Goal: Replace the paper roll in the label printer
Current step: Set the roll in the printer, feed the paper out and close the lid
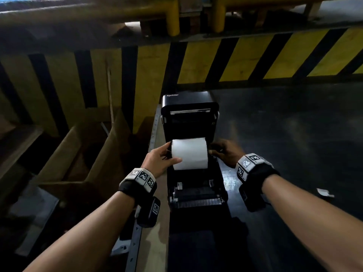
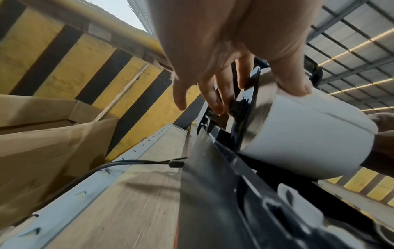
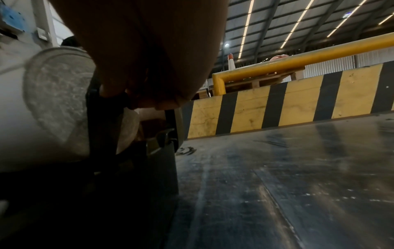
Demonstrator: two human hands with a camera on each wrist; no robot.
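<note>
A black label printer (image 1: 196, 195) stands in front of me with its lid (image 1: 188, 104) tipped up and back. A white paper roll (image 1: 189, 154) lies crosswise over the printer's open bay, between my two hands. My left hand (image 1: 169, 155) holds the roll's left end: the thumb (image 2: 295, 84) lies on the white paper and the fingers (image 2: 215, 99) reach the glossy black end plate (image 2: 247, 107). My right hand (image 1: 216, 151) curls round the right end, its fingertips (image 3: 157, 102) on a black end piece (image 3: 102, 118) beside the roll's face (image 3: 53, 101). Whether the roll sits in its seats is hidden.
Open cardboard boxes (image 1: 78, 154) stand low to the left of a wooden strip with a metal edge (image 2: 136, 193). A thin black cable (image 2: 127, 164) runs to the printer's left side. A yellow-and-black striped barrier (image 1: 255, 59) closes the back. The dark worktop (image 1: 294, 134) carries a paper scrap (image 1: 324, 192).
</note>
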